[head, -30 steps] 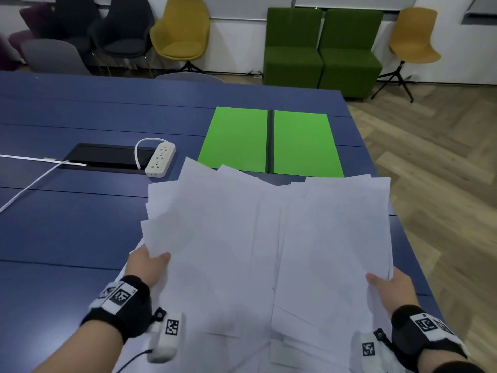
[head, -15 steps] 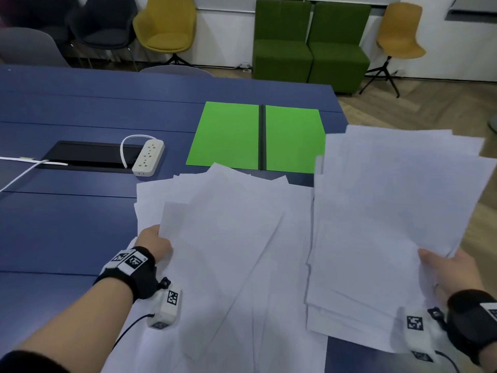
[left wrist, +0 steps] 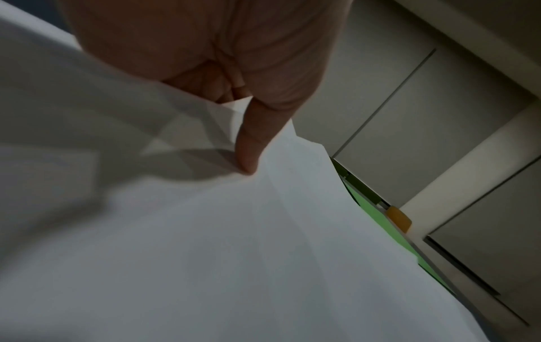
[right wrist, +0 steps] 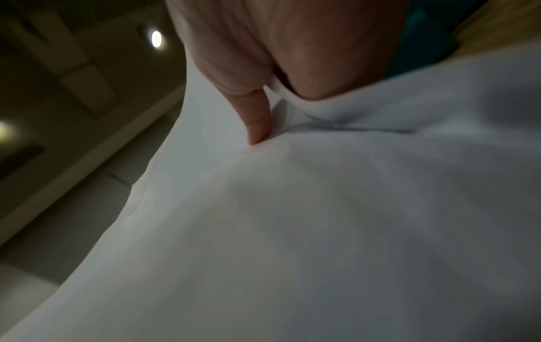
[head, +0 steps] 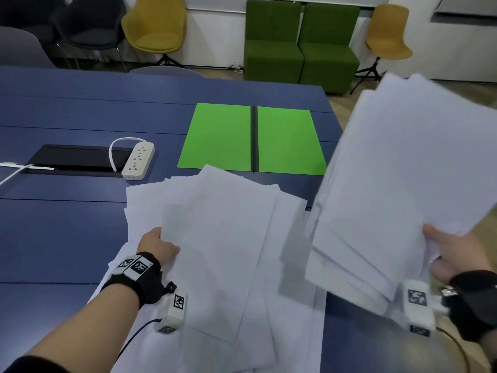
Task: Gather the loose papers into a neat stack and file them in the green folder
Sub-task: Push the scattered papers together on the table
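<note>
Strip [head: 138, 161] left of the folder [head: 223, 138]; left hand [head: 157, 247] near of the folder, thumb [left wrist: 249, 148] pinching the fanned sheets [head: 217, 238] lying on the table [head: 61, 227]; folder open flat, far of the sheets; right hand [head: 454, 254] right of and near of the folder, gripping a lifted bundle [head: 403, 184], thumb [right wrist: 257, 120] on top.

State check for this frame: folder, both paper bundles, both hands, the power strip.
green folder: open flat on the table, no papers in it
left papers: fanned, uneven, low over the table
right papers: lifted, edges uneven
left hand: grips left papers
right hand: grips right papers
power strip: nothing plugged in
</note>
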